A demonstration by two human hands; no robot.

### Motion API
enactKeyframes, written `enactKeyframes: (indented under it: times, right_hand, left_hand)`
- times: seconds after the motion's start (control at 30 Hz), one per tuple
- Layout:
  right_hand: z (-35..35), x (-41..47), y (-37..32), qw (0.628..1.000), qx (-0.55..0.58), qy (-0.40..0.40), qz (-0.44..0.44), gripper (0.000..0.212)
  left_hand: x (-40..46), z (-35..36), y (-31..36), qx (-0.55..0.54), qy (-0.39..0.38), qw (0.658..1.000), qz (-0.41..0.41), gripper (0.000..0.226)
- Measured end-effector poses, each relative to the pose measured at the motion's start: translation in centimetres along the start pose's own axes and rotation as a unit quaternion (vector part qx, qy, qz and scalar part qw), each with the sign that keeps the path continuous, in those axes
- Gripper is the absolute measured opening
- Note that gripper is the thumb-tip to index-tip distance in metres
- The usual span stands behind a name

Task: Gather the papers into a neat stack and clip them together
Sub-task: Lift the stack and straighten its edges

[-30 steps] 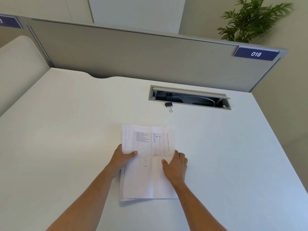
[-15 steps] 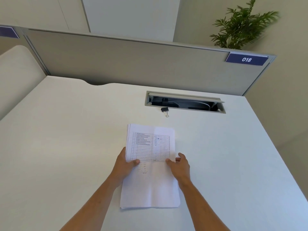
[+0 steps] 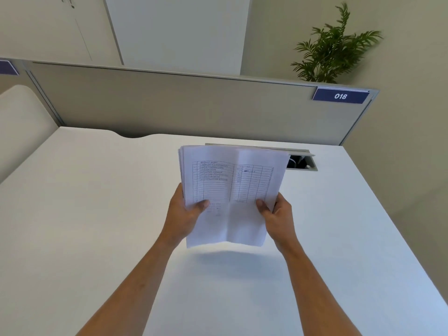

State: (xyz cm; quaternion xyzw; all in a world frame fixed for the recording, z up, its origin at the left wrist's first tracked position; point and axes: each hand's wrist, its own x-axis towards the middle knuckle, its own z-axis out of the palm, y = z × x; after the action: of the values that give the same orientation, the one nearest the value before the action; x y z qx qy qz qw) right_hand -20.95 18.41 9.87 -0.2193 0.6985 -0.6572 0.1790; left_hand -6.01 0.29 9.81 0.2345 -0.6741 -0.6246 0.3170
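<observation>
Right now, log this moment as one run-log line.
phase: squaring stack | papers: lifted off desk | left hand: grips left edge | right hand: grips right edge | clip: unseen

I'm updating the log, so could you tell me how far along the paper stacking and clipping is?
Gathering looks done: the papers form one stack, though edges at the top left look slightly fanned. In hand: the left hand and right hand hold it off the desk, thumbs on top. Left: squaring and clipping; no clip shows on the stack or elsewhere.

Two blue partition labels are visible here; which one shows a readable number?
The blue label at the partition's right end, below the plant, reads 018. The left-edge label is cut off by the frame, showing no number.
</observation>
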Motion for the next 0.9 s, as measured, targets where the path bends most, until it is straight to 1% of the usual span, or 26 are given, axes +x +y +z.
enactKeyframes:
  times: [0.07,0.17,0.23,0.3,0.4,0.53,0.77,0.9]
  right_hand:
    - [-0.2,0.1,-1.1,0.999,0.0,0.012,-0.033,0.027]
    - [-0.4,-0.3,-1.5,0.999,-0.013,0.014,-0.046,0.043]
    - [-0.2,-0.7,-1.3,0.999,-0.006,0.019,-0.039,0.055]
    - [0.3,-1.0,-1.2,0.999,0.009,0.03,-0.043,0.061]
    - [1.2,-1.3,-1.3,0.996,0.032,0.061,-0.048,0.069]
    - [1.5,-1.3,-1.3,0.993,0.05,0.093,-0.059,0.068]
    - [1.8,-0.8,-1.0,0.994,0.012,0.102,-0.049,0.057]
    - [1.7,-0.4,-0.7,0.994,-0.015,0.103,-0.041,0.058]
  left_hand:
    - [0.5,0.2,1.1,0.002,0.003,0.999,0.037,0.052]
    - [0.8,0.4,1.8,-0.002,0.022,0.998,0.064,0.061]
    - [0.6,0.7,1.8,-0.002,0.031,0.997,0.074,0.068]
    - [0.3,1.2,1.7,-0.008,0.034,0.996,0.076,0.073]
    - [0.2,2.0,1.4,0.001,0.048,0.996,0.07,0.071]
    - [0.4,2.4,1.3,0.011,0.08,0.996,0.045,0.061]
    - [0.4,2.9,1.2,0.025,0.084,0.996,0.031,0.046]
    - [0.3,3.1,1.5,0.015,0.087,0.996,0.019,0.036]
